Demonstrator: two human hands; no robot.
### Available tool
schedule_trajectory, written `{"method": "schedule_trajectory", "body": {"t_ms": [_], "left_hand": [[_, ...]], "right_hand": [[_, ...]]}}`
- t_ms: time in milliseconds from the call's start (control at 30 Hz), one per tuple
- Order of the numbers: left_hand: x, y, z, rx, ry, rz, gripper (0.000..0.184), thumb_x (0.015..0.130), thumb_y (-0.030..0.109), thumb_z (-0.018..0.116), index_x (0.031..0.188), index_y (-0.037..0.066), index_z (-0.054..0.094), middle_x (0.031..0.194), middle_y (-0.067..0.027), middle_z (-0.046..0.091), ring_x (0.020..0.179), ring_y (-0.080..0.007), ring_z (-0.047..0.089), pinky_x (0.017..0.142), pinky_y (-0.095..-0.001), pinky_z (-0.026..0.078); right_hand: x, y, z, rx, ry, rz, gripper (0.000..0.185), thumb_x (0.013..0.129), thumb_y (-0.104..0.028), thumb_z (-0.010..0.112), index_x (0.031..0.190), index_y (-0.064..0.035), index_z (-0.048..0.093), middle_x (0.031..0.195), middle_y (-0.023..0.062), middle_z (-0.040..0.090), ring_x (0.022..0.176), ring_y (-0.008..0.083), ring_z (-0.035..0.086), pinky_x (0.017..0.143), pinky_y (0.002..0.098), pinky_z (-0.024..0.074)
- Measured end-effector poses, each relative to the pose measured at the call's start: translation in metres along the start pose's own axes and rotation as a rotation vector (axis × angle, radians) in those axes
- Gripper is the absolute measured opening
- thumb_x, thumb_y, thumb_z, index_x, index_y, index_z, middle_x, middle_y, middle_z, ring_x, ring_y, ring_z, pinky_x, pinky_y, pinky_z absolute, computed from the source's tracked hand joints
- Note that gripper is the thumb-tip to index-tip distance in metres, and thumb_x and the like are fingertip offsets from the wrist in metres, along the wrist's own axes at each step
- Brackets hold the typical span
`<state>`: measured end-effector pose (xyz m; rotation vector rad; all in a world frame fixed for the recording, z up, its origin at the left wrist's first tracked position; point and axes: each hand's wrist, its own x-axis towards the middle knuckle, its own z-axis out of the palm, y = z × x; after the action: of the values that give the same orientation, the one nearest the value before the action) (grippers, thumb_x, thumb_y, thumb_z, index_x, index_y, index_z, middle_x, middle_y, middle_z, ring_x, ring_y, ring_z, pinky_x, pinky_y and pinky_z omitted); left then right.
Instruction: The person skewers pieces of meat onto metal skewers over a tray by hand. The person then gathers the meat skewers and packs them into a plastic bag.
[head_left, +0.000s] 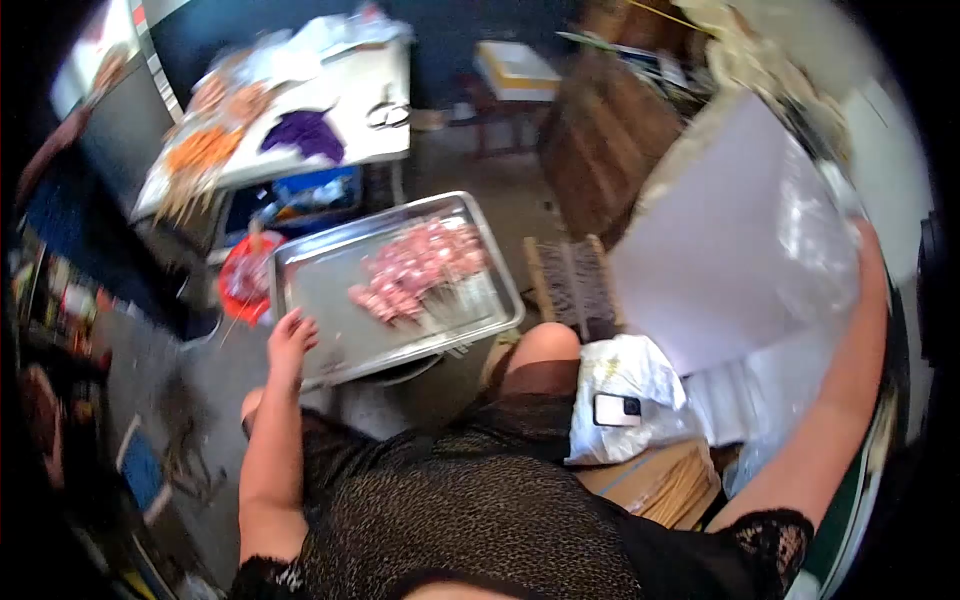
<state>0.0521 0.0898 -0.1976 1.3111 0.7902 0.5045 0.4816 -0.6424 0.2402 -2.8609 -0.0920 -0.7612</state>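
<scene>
My left hand [290, 345] is at the near left corner of a metal tray [325, 290], its fingers loosely bent and apart, with nothing visible in them. Whether it touches the rim I cannot tell. Pink meat skewers [425, 265] lie bunched on the right half of the tray, thin sticks pointing toward me. My right arm stretches far to the right, where my right hand [858, 228] is by clear plastic wrapping [815, 220] against a large pale sheet [710, 220]. Blur hides its fingers.
A white table [375, 85] at the back left bears orange food [205, 148] and purple food [303, 135]. A red basin [245, 280] is beside the tray. To my right are a white bag [625, 365] with a small device [617, 409] and a cardboard box [650, 480]. Another person [100, 230] stands left.
</scene>
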Motion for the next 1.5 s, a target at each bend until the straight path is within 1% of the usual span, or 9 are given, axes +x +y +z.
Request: {"method": "schedule_trajectory", "body": {"t_ms": [267,567,1033,1133,1200,1267,1300,1367,1500], "left_hand": [[-0.001,0.003,0.002,-0.013,0.068,-0.014,0.039,0.087,0.01,0.058,0.124,0.003,0.047,0.101,-0.0072,0.062,0.083,-0.013,0.06,0.067,-0.0249,0.05],[-0.003,0.007,0.004,-0.066,0.021,-0.008,0.034,0.088,0.01,0.057,0.121,0.005,0.049,0.102,-0.0064,0.062,0.086,-0.0124,0.06,0.069,-0.0253,0.05],[-0.008,0.011,-0.003,-0.143,0.043,0.005,0.033,0.088,0.006,0.055,0.121,0.004,0.051,0.102,-0.008,0.062,0.086,-0.0136,0.061,0.07,-0.0253,0.051],[-0.008,0.016,-0.003,-0.142,0.039,0.022,0.033,0.088,0.005,0.055,0.121,0.003,0.051,0.102,-0.0082,0.062,0.087,-0.014,0.061,0.07,-0.0254,0.051],[-0.008,0.017,-0.003,-0.141,0.034,0.02,0.033,0.088,0.006,0.055,0.12,0.004,0.05,0.102,-0.0076,0.062,0.086,-0.0133,0.06,0.07,-0.0253,0.05],[-0.008,0.019,-0.003,-0.141,0.03,0.02,0.032,0.088,0.006,0.055,0.12,0.004,0.05,0.102,-0.007,0.062,0.085,-0.0126,0.06,0.071,-0.0252,0.05],[-0.007,0.019,-0.003,-0.144,0.03,0.022,0.033,0.088,0.006,0.055,0.121,0.004,0.05,0.102,-0.0071,0.062,0.085,-0.0127,0.06,0.071,-0.0253,0.05],[-0.009,0.02,-0.003,-0.146,0.026,0.023,0.034,0.088,0.006,0.055,0.121,0.004,0.049,0.103,-0.0072,0.062,0.085,-0.0128,0.06,0.071,-0.0255,0.05],[-0.011,0.022,-0.007,-0.096,0.005,0.046,0.036,0.088,0.01,0.056,0.123,0.004,0.049,0.104,-0.0076,0.061,0.087,-0.0147,0.06,0.072,-0.0279,0.05]], "right_hand": [[0.012,-0.003,-0.002,-0.253,0.088,-0.075,0.025,0.079,-0.019,0.058,0.093,0.0003,0.065,0.09,0.0139,0.064,0.083,0.0237,0.059,0.077,0.0357,0.0453],[0.017,-0.01,-0.009,-0.397,0.123,-0.078,0.027,0.08,-0.02,0.056,0.094,0.0019,0.065,0.091,0.0177,0.064,0.086,0.027,0.06,0.078,0.0383,0.0458],[0.013,-0.031,-0.015,-0.573,0.14,-0.056,0.031,0.082,-0.021,0.053,0.097,0.0044,0.064,0.094,0.0237,0.063,0.089,0.0322,0.061,0.079,0.0424,0.0465],[0.008,-0.043,-0.017,-0.73,0.083,-0.023,0.032,0.082,-0.021,0.053,0.097,0.0049,0.063,0.095,0.0249,0.063,0.09,0.0333,0.061,0.079,0.0433,0.0466],[0.011,-0.035,-0.012,-0.795,0.087,0.023,0.032,0.084,-0.022,0.048,0.091,0.006,0.064,0.089,0.0253,0.063,0.088,0.0374,0.06,0.076,0.0458,0.0458],[0.022,-0.006,0.002,0.048,0.351,-0.321,0.032,0.083,-0.023,0.049,0.088,0.0054,0.064,0.087,0.0249,0.063,0.087,0.038,0.059,0.077,0.0475,0.0445],[0.02,-0.01,-0.004,0.048,0.354,-0.318,0.032,0.083,-0.023,0.049,0.088,0.0054,0.064,0.087,0.0249,0.063,0.087,0.038,0.059,0.077,0.0475,0.0445],[0.01,-0.04,-0.025,-0.467,0.067,-0.211,0.033,0.082,-0.026,0.055,0.092,0.0028,0.065,0.092,0.0244,0.063,0.089,0.0356,0.06,0.081,0.0473,0.0435],[0.003,-0.054,-0.053,-0.616,-0.063,-0.225,0.041,0.08,-0.036,0.058,0.103,-0.0023,0.064,0.104,0.0233,0.062,0.094,0.0342,0.06,0.09,0.0454,0.0404]]}}
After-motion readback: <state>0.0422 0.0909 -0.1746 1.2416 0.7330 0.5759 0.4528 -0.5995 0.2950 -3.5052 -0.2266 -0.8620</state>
